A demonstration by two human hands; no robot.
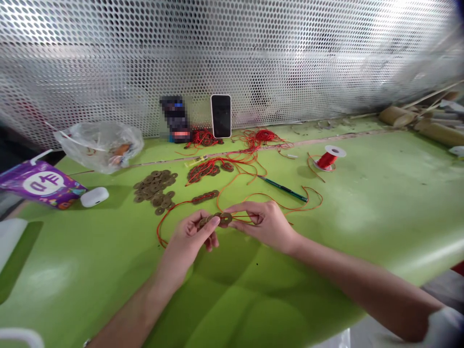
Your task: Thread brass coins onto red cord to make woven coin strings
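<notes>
My left hand pinches a short row of overlapping brass coins with holes in their middles. From the coins a red cord runs to the right, into the fingers of my right hand. That hand is closed on the cord, its fingertips close to the end coin. Just behind my hands lies a strip of coins laced with red cord. A heap of loose coins is spread to the left, and a bundle of corded coins lies farther back.
Behind the coins, a white-framed phone and a dark pixelated screen lean against the perforated metal panel. A green pen and a red thread spool lie right. Left are a plastic bag, purple packet and white case.
</notes>
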